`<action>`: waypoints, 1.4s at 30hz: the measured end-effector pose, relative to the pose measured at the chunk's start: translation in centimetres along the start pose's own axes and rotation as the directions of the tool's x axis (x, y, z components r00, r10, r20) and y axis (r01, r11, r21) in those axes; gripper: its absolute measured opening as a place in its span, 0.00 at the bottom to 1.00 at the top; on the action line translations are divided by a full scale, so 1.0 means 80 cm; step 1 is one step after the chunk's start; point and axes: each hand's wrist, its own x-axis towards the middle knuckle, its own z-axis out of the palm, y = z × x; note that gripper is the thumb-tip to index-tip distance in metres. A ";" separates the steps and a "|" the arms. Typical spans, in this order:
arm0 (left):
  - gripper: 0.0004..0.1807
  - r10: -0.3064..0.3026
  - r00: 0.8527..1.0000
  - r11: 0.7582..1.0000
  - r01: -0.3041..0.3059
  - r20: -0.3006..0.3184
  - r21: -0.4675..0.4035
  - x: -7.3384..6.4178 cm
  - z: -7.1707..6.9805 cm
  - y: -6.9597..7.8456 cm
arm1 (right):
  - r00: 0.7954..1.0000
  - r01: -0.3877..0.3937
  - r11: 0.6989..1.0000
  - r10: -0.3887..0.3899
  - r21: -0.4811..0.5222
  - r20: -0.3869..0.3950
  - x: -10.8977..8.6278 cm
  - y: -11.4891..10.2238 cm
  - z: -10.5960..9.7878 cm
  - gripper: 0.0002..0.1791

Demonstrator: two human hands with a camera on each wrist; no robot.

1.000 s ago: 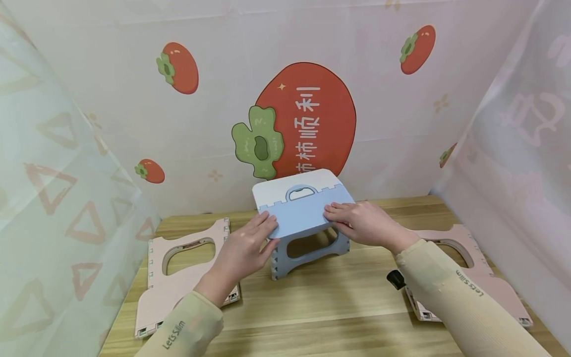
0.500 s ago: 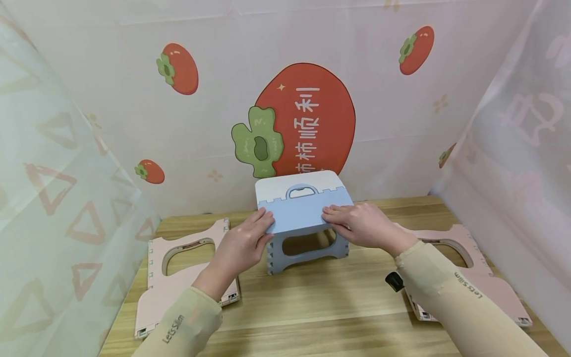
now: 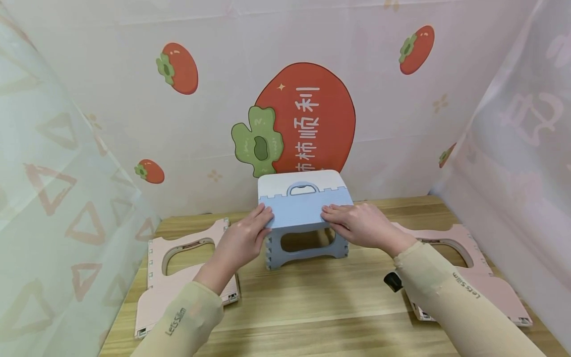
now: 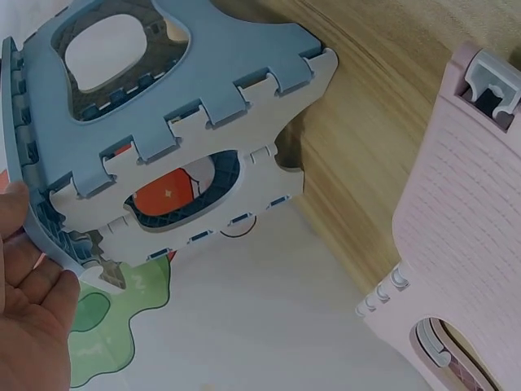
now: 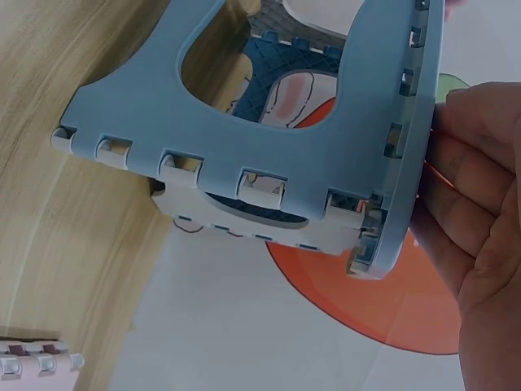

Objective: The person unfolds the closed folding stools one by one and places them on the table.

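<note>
A blue and white folding step stool stands unfolded on its legs in the middle of the table, close to the back wall. My left hand rests its fingers on the left front part of the seat, its thumb by the front edge. On the right front part of the seat lie the fingers of my right hand. Both wrist views show the blue side panel with an oval opening and toothed hinges. In the right wrist view the fingers touch the seat's top face, not its underside.
Two pink folded step stools flank the blue one: one lies flat at the left, the other at the right, partly behind my right sleeve. A wooden table lies beneath, with printed cloth walls around it.
The blue stool has turned slightly, its left front corner swinging back so the seat sits squarer to the wall. My left hand has moved a little forward with it; my right hand barely shifts.
</note>
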 end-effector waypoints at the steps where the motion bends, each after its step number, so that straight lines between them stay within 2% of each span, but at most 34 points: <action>1: 0.20 -0.005 1.000 1.000 0.005 0.004 -0.002 0.001 0.000 0.000 | 1.000 -0.002 1.000 0.002 -0.004 0.001 0.000 0.000 0.000 0.18; 14: 0.21 -0.064 0.997 0.998 0.064 0.042 -0.017 0.007 0.002 -0.006 | 0.998 -0.040 0.999 0.040 -0.010 0.047 -0.002 -0.003 0.002 0.22; 29: 0.21 -0.132 0.988 0.990 0.135 0.076 -0.028 0.016 0.002 -0.011 | 0.996 -0.077 0.997 0.077 0.016 0.036 0.005 -0.002 0.008 0.22; 42: 0.21 -0.161 0.984 0.985 0.165 0.081 -0.052 0.022 0.007 -0.018 | 0.993 -0.110 0.994 0.108 0.027 0.049 0.009 0.001 0.010 0.23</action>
